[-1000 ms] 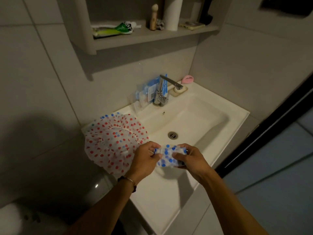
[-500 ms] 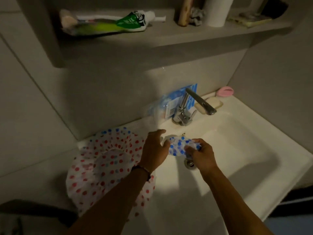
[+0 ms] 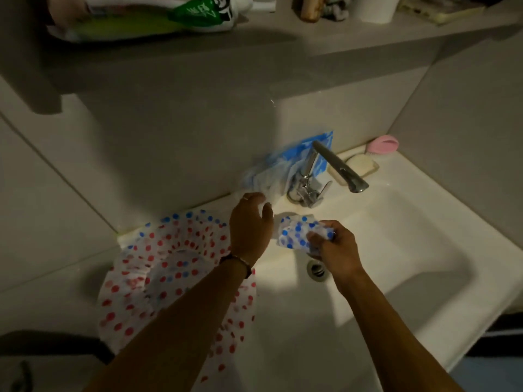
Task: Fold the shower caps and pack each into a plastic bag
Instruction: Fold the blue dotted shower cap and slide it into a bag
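Over the sink (image 3: 424,250), the left hand (image 3: 250,224) had let go, spread, reaching toward twelve o'clock, perhaps for the bags (image 3: 285,168); the right hand (image 3: 336,250) pinched the folded cap (image 3: 297,232).

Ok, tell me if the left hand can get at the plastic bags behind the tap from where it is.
Probably yes. The left hand is open and empty, its fingers close to the plastic bags, with nothing between them. The tap stands to their right, off that path.

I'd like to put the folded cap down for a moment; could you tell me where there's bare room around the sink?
Bare: the basin floor right of the drain, and the front rim. Crowded: the back ledge around the tap, with plastic bags, soap, and the left corner under the red-dotted cap.
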The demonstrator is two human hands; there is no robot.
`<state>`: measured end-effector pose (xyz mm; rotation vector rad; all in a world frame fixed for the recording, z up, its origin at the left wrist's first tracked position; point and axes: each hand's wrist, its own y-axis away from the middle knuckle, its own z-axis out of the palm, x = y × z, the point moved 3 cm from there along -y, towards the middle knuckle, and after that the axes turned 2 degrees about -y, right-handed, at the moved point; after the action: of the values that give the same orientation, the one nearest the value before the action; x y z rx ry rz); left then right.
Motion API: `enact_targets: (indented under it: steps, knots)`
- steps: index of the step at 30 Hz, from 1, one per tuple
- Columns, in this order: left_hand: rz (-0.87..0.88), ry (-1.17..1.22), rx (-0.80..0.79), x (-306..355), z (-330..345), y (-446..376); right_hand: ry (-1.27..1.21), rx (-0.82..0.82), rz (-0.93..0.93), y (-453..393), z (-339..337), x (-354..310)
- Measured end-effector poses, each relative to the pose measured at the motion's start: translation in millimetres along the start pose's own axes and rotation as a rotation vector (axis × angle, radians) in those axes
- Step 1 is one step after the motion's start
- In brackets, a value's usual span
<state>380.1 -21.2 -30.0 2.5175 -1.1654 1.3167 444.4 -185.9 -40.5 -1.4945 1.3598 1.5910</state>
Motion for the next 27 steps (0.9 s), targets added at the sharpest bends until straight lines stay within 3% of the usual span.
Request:
enact_targets:
  steps: [2,5,8,13,19,27]
  knots:
    - [-0.005,0.132,0.057,2,-14,9,-0.056,0.033,0.044,9,-1,1]
    - [-0.036,0.290,-0.039,-3,-31,23,-0.082,0.076,0.091,24,-3,7]
    - [0.186,0.245,-0.127,-6,-44,41,-0.098,0.083,0.080,41,-1,9]
    - [0.200,0.310,-0.195,7,-74,46,-0.046,0.096,0.036,67,-6,15]
    - [0.220,0.439,-0.509,41,-91,43,-0.058,0.188,0.010,103,-41,18]
    - [0.280,0.197,-0.734,58,-60,60,-0.031,0.437,0.020,142,-105,41]
